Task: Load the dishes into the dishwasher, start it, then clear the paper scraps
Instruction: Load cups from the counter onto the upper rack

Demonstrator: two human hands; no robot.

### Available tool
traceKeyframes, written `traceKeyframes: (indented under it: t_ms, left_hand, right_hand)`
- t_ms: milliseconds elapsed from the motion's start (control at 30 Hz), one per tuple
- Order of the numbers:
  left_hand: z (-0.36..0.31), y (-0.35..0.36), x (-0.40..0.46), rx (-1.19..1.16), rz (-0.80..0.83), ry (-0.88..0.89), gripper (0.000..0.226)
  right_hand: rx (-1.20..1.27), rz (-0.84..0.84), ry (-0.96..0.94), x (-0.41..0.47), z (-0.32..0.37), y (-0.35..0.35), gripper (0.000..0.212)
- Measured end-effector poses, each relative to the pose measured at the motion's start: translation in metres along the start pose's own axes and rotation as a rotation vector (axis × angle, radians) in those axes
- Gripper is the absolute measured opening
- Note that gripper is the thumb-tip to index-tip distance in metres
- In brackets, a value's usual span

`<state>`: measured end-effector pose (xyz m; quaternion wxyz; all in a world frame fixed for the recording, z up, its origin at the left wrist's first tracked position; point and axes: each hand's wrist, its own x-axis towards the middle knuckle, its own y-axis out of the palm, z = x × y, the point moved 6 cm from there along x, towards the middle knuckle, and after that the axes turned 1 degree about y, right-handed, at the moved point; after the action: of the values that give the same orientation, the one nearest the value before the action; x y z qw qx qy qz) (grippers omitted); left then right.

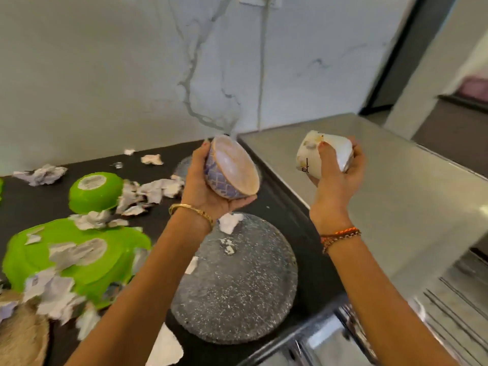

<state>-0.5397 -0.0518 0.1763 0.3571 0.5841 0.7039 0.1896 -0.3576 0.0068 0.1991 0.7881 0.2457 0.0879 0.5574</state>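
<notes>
While both hands are raised above the desk [290, 228], the loading step is in hand. The left hand [211, 191] cradles a blue bowl [229, 170] from below, palm under its base and fingers curled up its far wall; the bowl is tipped so its mouth faces right and toward the camera. The right hand [335, 178] grips a white cup [323, 154] tilted on its side, thumb across the near wall and fingers wrapped behind. Both vessels are held clear of the desk, well apart from each other.

Dishes not yet collected lie on the dark desk: a grey speckled plate [237, 291] directly below the left forearm, a green plate [79, 257] and an upturned green bowl [95, 191] to the left. Paper scraps [155, 188] are strewn among and on top of them, so the clearing step has not begun.

A steel surface [396, 186] adjoins the desk on the right, and blurred metal parts at the lower right edge may belong to the dishwasher; this cannot be told for certain.

Judged from this pose, the next move calls for carrying both vessels down and to the right and setting them mouth-down into a rack, then returning for the plates.
</notes>
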Motion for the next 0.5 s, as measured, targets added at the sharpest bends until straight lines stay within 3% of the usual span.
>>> traceKeyframes:
  t_ms: [233, 500]
  left_hand:
    - [0.084, 0.087, 0.004, 0.351, 0.127, -0.151, 0.029]
    - [0.22, 0.206, 0.008, 0.606, 0.314, -0.154, 0.016]
  right_hand:
    - [-0.131, -0.161, -0.097, 0.016, 0.059, -0.109, 0.04]
    - [-0.288, -0.342, -0.192, 0.043, 0.112, -0.277, 0.044]
